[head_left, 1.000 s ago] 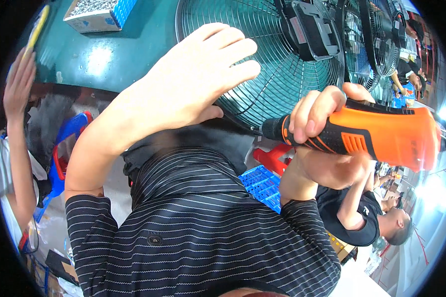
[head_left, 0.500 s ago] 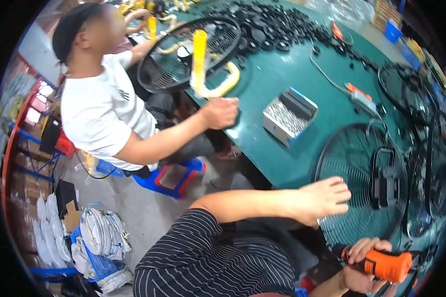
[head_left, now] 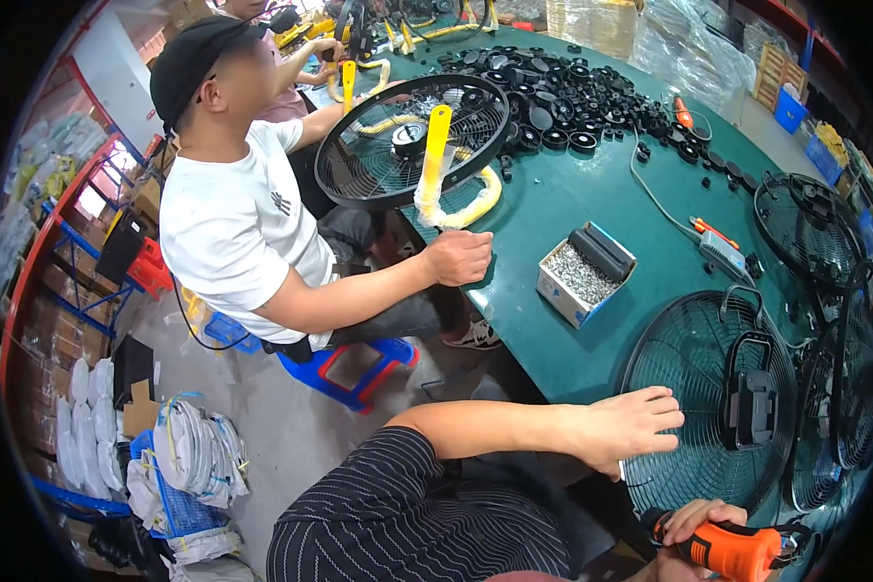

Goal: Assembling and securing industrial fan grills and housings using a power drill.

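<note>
My left hand [head_left: 635, 427] lies over the left edge of a round black fan grille [head_left: 684, 354], its fingers spread and stretched over the wires. Its thumb points down by the rim, and whatever is under the palm is hidden. My right hand [head_left: 694, 529] is wrapped round an orange and black power screwdriver [head_left: 737, 551] at the grille's near edge. The screwdriver's black front end points left, toward the rim. A black bracket with a handle [head_left: 752, 398] sits on the grille's middle.
A box of small metal screws [head_left: 582, 274] stands on the green table [head_left: 514, 291]. Behind lie a heap of black round parts [head_left: 553, 102] and a cable with a grey block [head_left: 723, 252]. More fan grilles [head_left: 810, 228] stand at right. A seated co-worker [head_left: 252, 213] is at left, near another fan [head_left: 407, 145].
The whole view has shifted, so the table and co-worker appear lower and farther right. The screwdriver and my right hand appear slightly lower and farther left. My left hand stays at the grille.
</note>
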